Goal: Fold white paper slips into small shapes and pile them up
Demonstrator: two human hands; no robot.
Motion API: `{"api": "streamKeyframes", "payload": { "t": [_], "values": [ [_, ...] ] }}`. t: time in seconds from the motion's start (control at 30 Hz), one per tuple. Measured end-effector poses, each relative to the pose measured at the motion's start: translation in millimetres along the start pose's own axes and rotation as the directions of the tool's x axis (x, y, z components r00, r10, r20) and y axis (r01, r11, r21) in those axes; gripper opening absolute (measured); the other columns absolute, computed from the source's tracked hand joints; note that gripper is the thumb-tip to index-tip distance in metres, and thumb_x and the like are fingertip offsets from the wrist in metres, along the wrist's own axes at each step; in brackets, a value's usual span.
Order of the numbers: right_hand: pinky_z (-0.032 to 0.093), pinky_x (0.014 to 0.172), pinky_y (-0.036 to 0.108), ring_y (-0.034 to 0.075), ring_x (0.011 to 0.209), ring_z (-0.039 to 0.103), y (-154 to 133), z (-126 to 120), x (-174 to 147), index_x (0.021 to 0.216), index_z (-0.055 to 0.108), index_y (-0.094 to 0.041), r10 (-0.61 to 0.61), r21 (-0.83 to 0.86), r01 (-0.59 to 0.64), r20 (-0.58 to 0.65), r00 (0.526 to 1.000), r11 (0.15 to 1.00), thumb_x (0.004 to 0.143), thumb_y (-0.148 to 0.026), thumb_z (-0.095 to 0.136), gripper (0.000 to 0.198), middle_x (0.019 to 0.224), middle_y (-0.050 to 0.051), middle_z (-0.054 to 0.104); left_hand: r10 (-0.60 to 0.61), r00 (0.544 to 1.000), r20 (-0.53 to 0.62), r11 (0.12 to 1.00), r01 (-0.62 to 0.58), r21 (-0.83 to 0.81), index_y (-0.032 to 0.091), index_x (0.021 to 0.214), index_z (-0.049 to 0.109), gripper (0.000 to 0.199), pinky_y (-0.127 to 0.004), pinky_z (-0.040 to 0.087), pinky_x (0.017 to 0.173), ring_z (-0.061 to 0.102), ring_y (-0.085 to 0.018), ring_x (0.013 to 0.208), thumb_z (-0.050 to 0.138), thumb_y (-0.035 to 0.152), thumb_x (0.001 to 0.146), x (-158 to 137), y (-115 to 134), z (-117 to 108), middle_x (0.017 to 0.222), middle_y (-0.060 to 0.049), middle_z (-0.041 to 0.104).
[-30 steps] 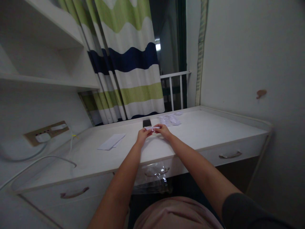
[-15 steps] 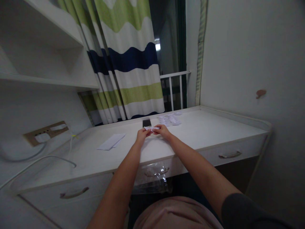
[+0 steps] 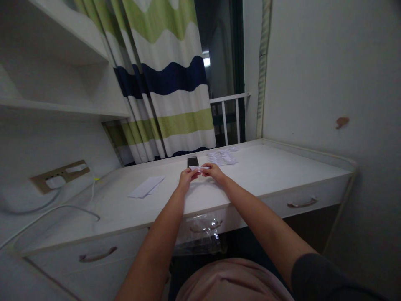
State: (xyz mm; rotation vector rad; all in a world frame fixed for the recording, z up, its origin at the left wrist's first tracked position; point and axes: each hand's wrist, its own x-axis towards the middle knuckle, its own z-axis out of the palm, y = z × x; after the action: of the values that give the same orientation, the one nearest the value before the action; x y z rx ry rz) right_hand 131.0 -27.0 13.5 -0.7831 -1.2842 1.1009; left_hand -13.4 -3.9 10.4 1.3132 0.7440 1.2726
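Between my two hands is a small folded piece of white paper (image 3: 194, 168), held just above the desk. My left hand (image 3: 187, 175) pinches its left end, and my right hand (image 3: 213, 170) is closed on its right end. Fingers cover much of the paper, so its exact shape is hard to make out. Right behind it lies a dark phone-like slab (image 3: 192, 161). Several small folded white papers (image 3: 223, 157) lie in a cluster beyond my right hand. To the left rests a stack of flat white sheets (image 3: 146, 187).
The white desk (image 3: 275, 167) has a raised rim at the back and right. A grey cable (image 3: 72, 205) crosses its left end near a wall socket (image 3: 59, 174). Clear plastic (image 3: 200, 240) hangs over the middle drawer. A striped curtain (image 3: 181, 100) hangs behind.
Both hands stay in nearly the same place on the paper. The fingers and the paper have shifted only slightly.
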Motion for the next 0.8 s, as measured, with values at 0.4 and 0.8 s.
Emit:
{"api": "streamKeyframes", "payload": {
  "t": [0.4, 0.8],
  "values": [
    [0.050, 0.048, 0.019, 0.010, 0.047, 0.059, 8.5, -1.7, 7.1, 0.076, 0.057, -0.015, 0.062, 0.013, -0.062, -0.042, 0.997, 0.998, 0.065, -0.012, 0.069, 0.016, 0.054, -0.002, 0.062, -0.013, 0.994, -0.113, 1.000, 0.014, 0.011, 0.012, 0.074, 0.059, 0.016, -0.020, 0.045, 0.057, 0.063, -0.012, 0.064, 0.066, 0.025, 0.067, 1.5, 0.6, -0.6, 0.069, -0.005, 0.066],
    [0.049, 0.053, 0.022, 0.010, 0.048, 0.058, 11.0, -3.0, 8.4, 0.077, 0.057, -0.015, 0.016, -0.006, -0.016, -0.030, 0.999, 1.000, 0.061, -0.013, 0.071, 0.021, 0.053, -0.003, 0.061, -0.071, 0.994, -0.088, 0.994, 0.063, -0.092, 0.012, 0.072, 0.058, 0.008, -0.021, 0.047, 0.059, 0.062, -0.011, 0.061, 0.063, 0.018, 0.070, 1.2, 0.9, 1.0, 0.064, -0.004, 0.064]
  ]
}}
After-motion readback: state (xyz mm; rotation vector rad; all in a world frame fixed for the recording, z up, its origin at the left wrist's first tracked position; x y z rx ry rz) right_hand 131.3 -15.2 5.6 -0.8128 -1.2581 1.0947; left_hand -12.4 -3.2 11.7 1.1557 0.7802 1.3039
